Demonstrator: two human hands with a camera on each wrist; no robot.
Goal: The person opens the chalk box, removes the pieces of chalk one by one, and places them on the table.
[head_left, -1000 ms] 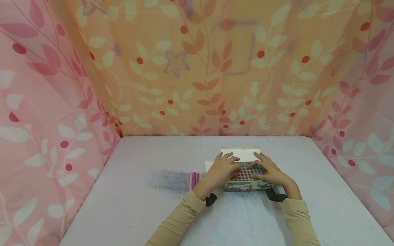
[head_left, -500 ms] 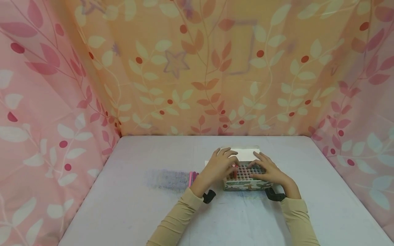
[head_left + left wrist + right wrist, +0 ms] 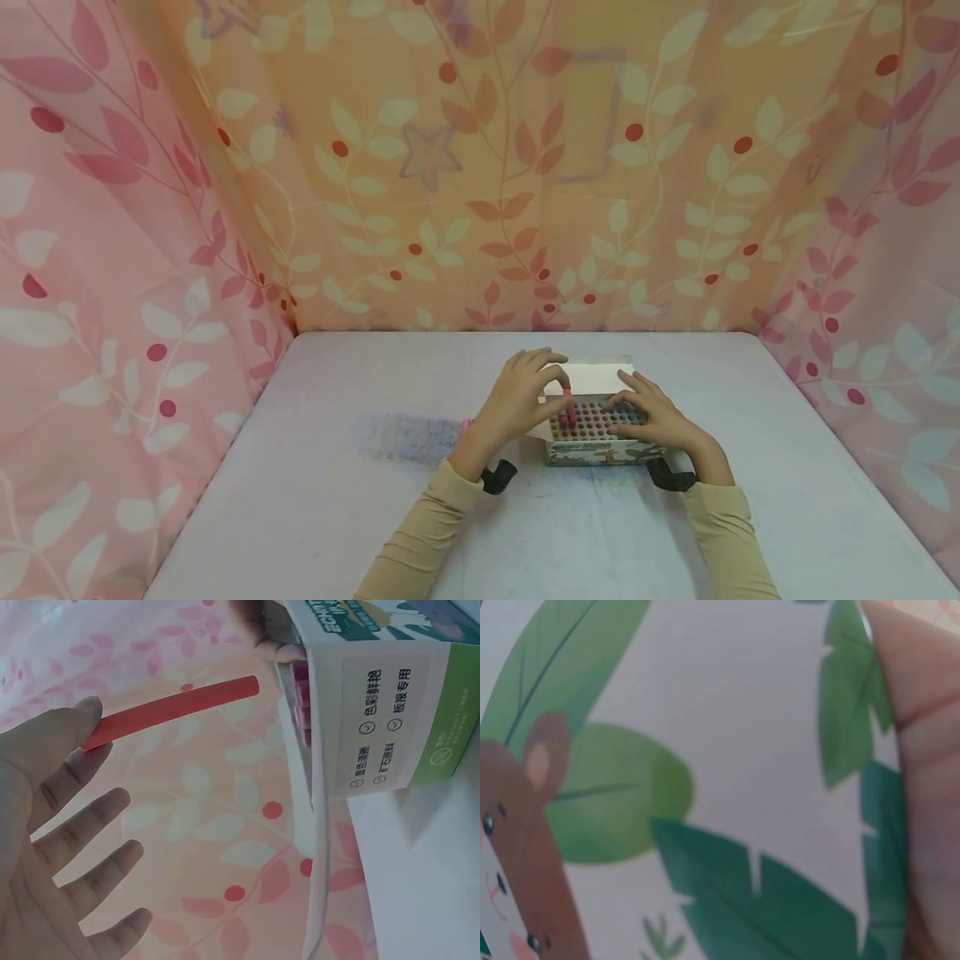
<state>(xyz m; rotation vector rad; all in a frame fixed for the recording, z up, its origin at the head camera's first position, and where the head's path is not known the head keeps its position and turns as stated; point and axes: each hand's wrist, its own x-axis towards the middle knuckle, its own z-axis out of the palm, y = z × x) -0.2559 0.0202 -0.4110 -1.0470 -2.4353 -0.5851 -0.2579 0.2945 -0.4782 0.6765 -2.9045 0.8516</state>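
Observation:
My left hand [image 3: 517, 402] pinches a red chalk stick [image 3: 571, 412] between thumb and index finger, above the left part of an open box of chalk [image 3: 592, 453]. In the left wrist view the same red stick [image 3: 180, 707] points away from the fingertips, and the other fingers are spread. Rows of coloured chalk ends [image 3: 596, 421] fill the box. My right hand [image 3: 663, 418] holds the box's right end, thumb and fingers bent over its top. The right wrist view shows the box's printed wall [image 3: 742, 765] close up, with part of the hand [image 3: 934, 750] along its edge.
The box's white lid flap [image 3: 588, 377] lies folded back behind it. Left of the box, pink chalk [image 3: 467, 426] on the table shows just past my left wrist. A purple chalk smudge [image 3: 412, 437] marks the white table [image 3: 330, 517]. Patterned curtains [image 3: 480, 208] enclose the table.
My left hand has drawn back to the left and away, and the red chalk stick now shows clearly in its fingertips. The wrist covers more of the pink chalk. The right hand stays put.

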